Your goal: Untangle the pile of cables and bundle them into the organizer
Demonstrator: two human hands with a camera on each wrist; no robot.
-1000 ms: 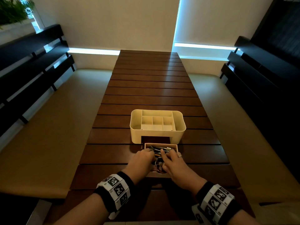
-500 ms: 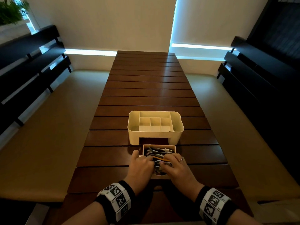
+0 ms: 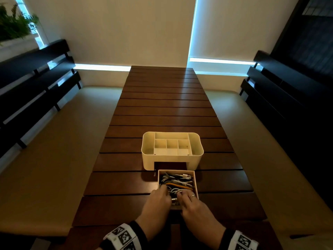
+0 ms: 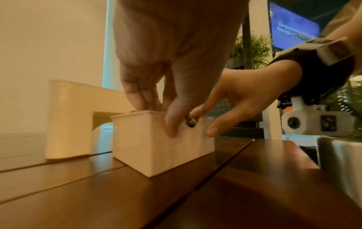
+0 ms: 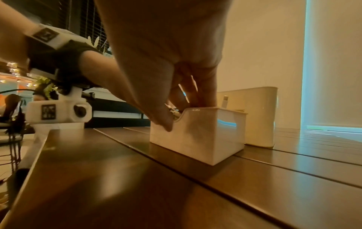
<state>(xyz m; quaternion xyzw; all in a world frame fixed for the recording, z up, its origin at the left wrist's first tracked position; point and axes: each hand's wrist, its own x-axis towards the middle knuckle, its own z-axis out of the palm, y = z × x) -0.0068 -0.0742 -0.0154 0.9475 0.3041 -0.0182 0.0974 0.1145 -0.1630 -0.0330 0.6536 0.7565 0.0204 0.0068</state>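
A cream organizer (image 3: 172, 159) with empty top compartments stands mid-table. Its small drawer (image 3: 196, 183) sits on the table just in front of it, filled with tangled white, black and orange cables (image 3: 177, 184). My left hand (image 3: 160, 197) is at the drawer's near-left corner. Its fingers (image 4: 141, 96) dip inside and its thumb presses the front wall (image 4: 156, 151). My right hand (image 3: 189, 201) is at the near-right, fingers (image 5: 197, 96) inside and thumb by the front notch. A white USB plug (image 5: 225, 101) sticks up from the drawer (image 5: 195, 139).
The dark slatted table (image 3: 162, 109) runs away from me. Cushioned benches (image 3: 45, 159) with dark slatted backs flank it on both sides. A white planter (image 4: 340, 162) stands off the table's near edge, on the right of the left wrist view.
Both hands have slid back to the drawer's near end, and more of the cables now show. The drawer has kept its place before the organizer.
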